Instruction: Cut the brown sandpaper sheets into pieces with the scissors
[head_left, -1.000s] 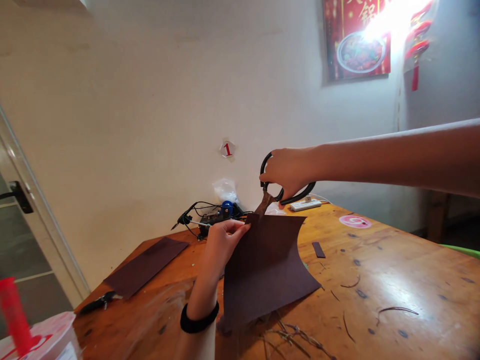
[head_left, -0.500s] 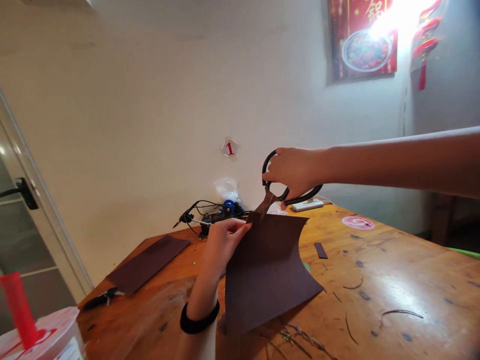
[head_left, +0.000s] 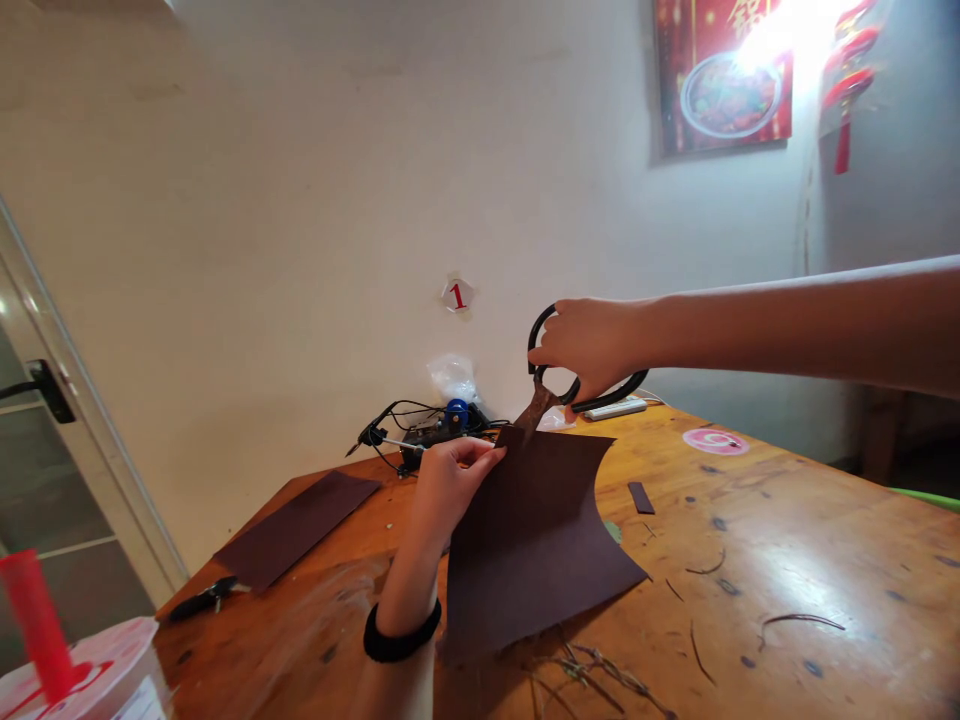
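A large dark brown sheet (head_left: 540, 540), bowed along its right side, is pinched at its upper left edge by my left hand (head_left: 456, 485). Black-handled scissors (head_left: 537, 400) are gripped in my right hand (head_left: 589, 340), their blades pointing down and left at the sheet's top edge, close to my left fingertips. Where the blades meet the sheet, I cannot make out how far apart they are. Another dark brown sheet (head_left: 300, 530) lies flat on the table to the left. A small brown strip (head_left: 640, 498) rests right of the held sheet.
On the wooden table (head_left: 780, 540) are scattered thin twigs (head_left: 600, 670), a black-handled tool (head_left: 202, 598), and a pink round sticker (head_left: 715, 442). Black cabled equipment (head_left: 427, 430) and a power strip (head_left: 615, 409) sit by the wall. A cup with a red straw (head_left: 37, 630) stands front left.
Both hands, the scissors and the sheet have barely moved. The scissors sit very slightly lower and to the right, and the view has shifted a little.
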